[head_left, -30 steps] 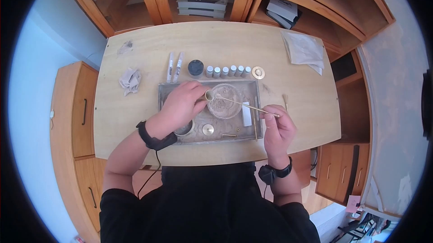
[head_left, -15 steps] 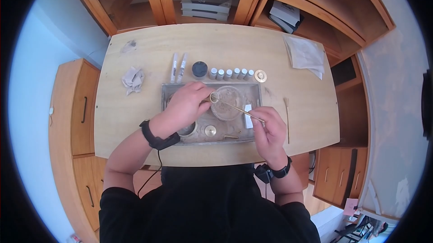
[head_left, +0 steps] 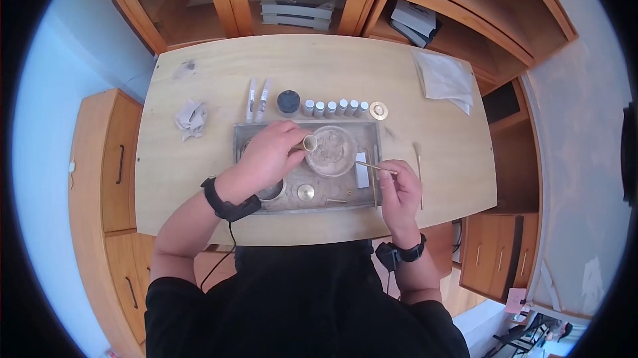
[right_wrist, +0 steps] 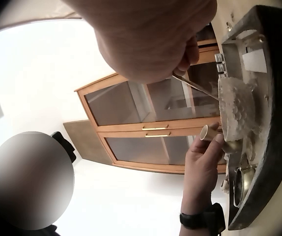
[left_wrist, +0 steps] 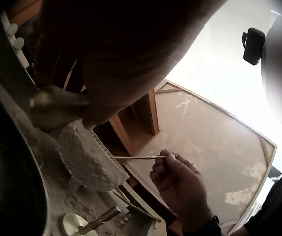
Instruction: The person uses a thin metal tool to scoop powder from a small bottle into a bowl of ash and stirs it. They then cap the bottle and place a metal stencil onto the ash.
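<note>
In the head view my left hand [head_left: 269, 152] grips a small brass cup [head_left: 310, 142], its round mouth facing the glass bowl [head_left: 330, 173] at the bowl's left rim. The right wrist view shows thumb and fingers around this cup [right_wrist: 209, 132]. Pale powder coats the textured bowl, which stands in a grey tray [head_left: 309, 211]. To its right, my right hand [head_left: 402, 195] pinches a thin brass stick [head_left: 377, 167] between thumb and fingers. Over the bowl's right edge lies the stick's far end, seen in the left wrist view where the stick [left_wrist: 138, 158] overlaps the rim.
The tray also holds a white block [head_left: 362, 175], a knobbed brass disc [head_left: 306, 192], a short brass rod [head_left: 337, 201] and a dark-filled brass pot [head_left: 274, 193]. Behind it stand several small vials [head_left: 331, 109] and a black jar [head_left: 288, 102]. A brush [head_left: 419, 165] lies right.
The stick's tip was at the cup's mouth in both earlier frames. Now it has drawn back right to the bowl's right edge. The left hand keeps hold of the cup.
</note>
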### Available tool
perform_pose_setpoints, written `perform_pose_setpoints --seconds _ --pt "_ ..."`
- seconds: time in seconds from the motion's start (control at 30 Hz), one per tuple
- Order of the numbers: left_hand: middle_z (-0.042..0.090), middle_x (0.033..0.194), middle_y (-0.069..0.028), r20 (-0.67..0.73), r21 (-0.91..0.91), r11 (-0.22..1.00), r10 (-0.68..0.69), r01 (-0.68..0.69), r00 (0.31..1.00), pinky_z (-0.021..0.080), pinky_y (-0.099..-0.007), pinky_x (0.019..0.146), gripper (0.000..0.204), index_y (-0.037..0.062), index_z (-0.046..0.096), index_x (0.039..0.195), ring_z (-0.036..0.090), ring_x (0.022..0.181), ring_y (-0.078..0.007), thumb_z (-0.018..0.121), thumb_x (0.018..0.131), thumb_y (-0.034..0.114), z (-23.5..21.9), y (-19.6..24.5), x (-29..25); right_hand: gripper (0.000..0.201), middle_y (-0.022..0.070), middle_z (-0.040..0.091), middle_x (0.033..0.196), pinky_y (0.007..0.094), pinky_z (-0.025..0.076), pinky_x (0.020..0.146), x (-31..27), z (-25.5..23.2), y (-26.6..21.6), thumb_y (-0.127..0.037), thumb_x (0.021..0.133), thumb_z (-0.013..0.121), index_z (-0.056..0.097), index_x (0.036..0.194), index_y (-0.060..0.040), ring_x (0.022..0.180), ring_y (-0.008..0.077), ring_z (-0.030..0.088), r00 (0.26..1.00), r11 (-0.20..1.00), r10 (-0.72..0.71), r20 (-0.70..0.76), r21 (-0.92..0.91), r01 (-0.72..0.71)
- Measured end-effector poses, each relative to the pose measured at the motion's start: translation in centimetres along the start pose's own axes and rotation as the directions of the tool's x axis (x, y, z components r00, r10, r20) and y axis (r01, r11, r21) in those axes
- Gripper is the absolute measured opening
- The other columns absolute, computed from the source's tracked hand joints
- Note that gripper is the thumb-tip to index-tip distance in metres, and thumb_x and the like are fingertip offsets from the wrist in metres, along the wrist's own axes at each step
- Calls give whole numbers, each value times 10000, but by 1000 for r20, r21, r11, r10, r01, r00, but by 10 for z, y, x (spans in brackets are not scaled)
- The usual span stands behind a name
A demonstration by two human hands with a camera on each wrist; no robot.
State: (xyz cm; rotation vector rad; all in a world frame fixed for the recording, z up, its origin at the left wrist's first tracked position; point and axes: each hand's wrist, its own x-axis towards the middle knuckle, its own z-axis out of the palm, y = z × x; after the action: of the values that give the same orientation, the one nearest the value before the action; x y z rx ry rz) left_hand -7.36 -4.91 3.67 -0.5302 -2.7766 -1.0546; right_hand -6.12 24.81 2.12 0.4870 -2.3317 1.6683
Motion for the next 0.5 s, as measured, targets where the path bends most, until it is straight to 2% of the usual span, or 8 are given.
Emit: perform_pose_setpoints --seconds 0.03,0.13,0.23,0.43,0.5 --pt "677 1066 -131 -1 1 1000 4 -4 1000 543 -455 898 309 83 710 1157 646 1031 -373 746 851 104 0 0 0 110 121 701 995 290 522 794 0 3 2 -29 992 674 707 1072 40 868 191 667 1000 1000 5 0 14 -5" --pt "677 1061 -133 -4 6 1000 8 -8 1000 544 -455 895 298 81 710 1150 648 1025 -374 745 855 108 1 -3 0 121 75 704 957 263 514 787 -2 8 5 -58 1020 662 711 1089 29 855 122 644 987 978 153 -41 148 -145" --pt "678 1060 -134 -3 6 1000 2 -2 1000 545 -455 891 290 78 710 1146 649 1024 -374 746 861 114 1 -2 -1 173 41 700 929 257 512 821 -1 7 12 -129 1054 646 710 1104 25 850 117 648 958 920 284 -47 296 -258" --pt "680 1067 -134 5 15 1000 6 -7 1000 545 -455 890 287 74 711 1146 651 1032 -374 748 865 123 0 -1 0 191 50 704 908 289 508 857 4 -1 9 -145 1051 662 705 1119 29 852 126 652 953 902 290 -90 359 -240" --pt "681 1069 -135 2 16 1000 14 -14 1000 545 -456 892 288 74 711 1147 651 1035 -375 747 866 125 0 -1 0 178 52 705 908 283 503 856 8 0 1 -127 1053 650 703 1119 30 858 129 650 966 900 244 -91 391 -191"
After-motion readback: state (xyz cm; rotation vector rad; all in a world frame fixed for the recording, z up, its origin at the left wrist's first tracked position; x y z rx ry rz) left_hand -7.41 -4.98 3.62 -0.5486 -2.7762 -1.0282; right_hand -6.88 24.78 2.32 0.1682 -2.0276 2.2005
